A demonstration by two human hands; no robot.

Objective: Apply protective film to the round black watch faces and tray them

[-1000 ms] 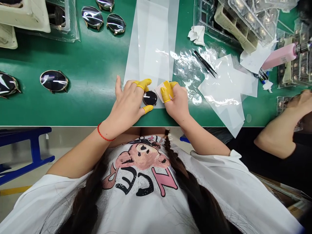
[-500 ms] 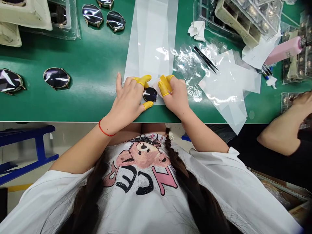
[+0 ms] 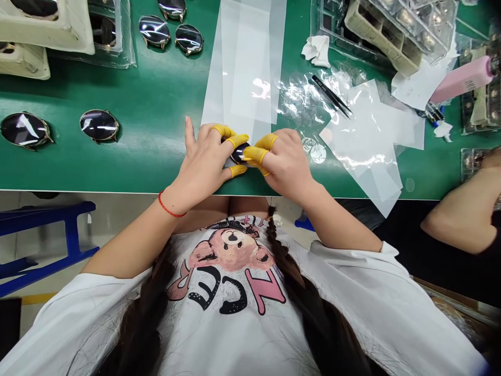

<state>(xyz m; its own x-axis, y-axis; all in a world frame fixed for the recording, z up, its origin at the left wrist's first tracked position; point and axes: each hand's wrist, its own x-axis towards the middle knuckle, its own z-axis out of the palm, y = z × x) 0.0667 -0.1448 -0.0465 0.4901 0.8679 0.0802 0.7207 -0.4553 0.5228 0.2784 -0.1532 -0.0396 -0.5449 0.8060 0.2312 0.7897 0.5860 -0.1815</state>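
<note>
A round, black glass watch head (image 3: pixel 239 154) with a metal rim lies on a translucent film sheet (image 3: pixel 245 68), mostly hidden by my fingers. My left hand (image 3: pixel 205 156), wearing yellow finger cots, grips it from the left with a fingertip above and the thumb below. My right hand (image 3: pixel 284 159), also in yellow cots, presses its fingertips against the right side of the watch head. The small pale film piece from earlier is hidden. Further left on the green mat, two similar watch heads (image 3: pixel 99 125) (image 3: pixel 25 130) lie apart from my hands.
Fine tweezers (image 3: pixel 331 95) lie on crumpled transparent plastic (image 3: pixel 301 96) right of my hands. Beyond are film sheets (image 3: pixel 368 130), plastic trays (image 3: pixel 391 31) and a pink tube (image 3: pixel 462 79). A co-worker's arm (image 3: pixel 462 219) reaches in at right. The mat's front edge (image 3: pixel 97 191) runs close to my wrists.
My right hand has moved left and closed onto the watch head, covering its right side. The small film piece it held is no longer visible. My left hand has stayed around the watch head.
</note>
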